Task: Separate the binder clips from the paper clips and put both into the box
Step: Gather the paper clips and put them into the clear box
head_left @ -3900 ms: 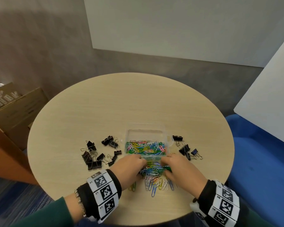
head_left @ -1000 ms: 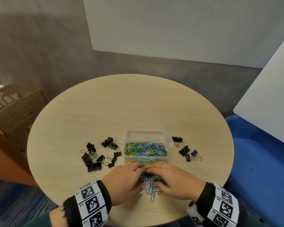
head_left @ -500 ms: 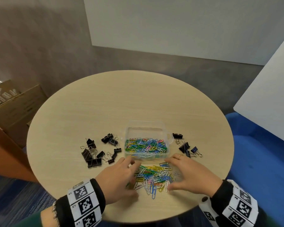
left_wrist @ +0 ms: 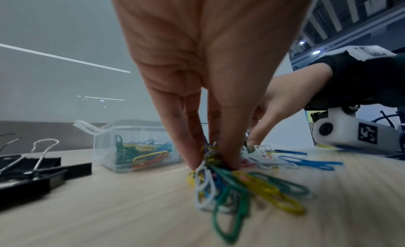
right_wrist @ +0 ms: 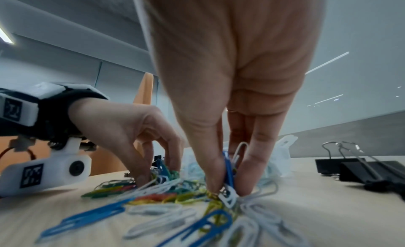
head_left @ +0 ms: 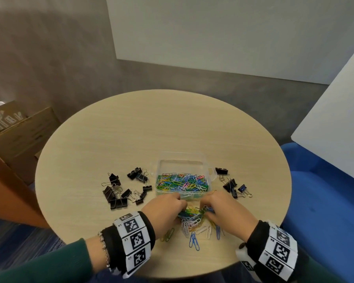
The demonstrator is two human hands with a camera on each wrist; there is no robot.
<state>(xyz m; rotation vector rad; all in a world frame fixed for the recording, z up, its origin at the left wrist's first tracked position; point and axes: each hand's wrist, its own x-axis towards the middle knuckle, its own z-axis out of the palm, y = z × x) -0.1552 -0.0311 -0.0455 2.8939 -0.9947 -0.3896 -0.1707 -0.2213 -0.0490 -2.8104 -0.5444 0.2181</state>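
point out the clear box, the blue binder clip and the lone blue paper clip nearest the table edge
clear box (head_left: 204, 160): head view, on its far right rim corner.
blue binder clip (head_left: 242, 188): head view, on its blue body, right of the box.
lone blue paper clip (head_left: 194, 241): head view, on its wire loop, between the wrists.

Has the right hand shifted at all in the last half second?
Yes. The right hand has drawn inward toward the left hand, closing over the loose paper clips just in front of the clear box.
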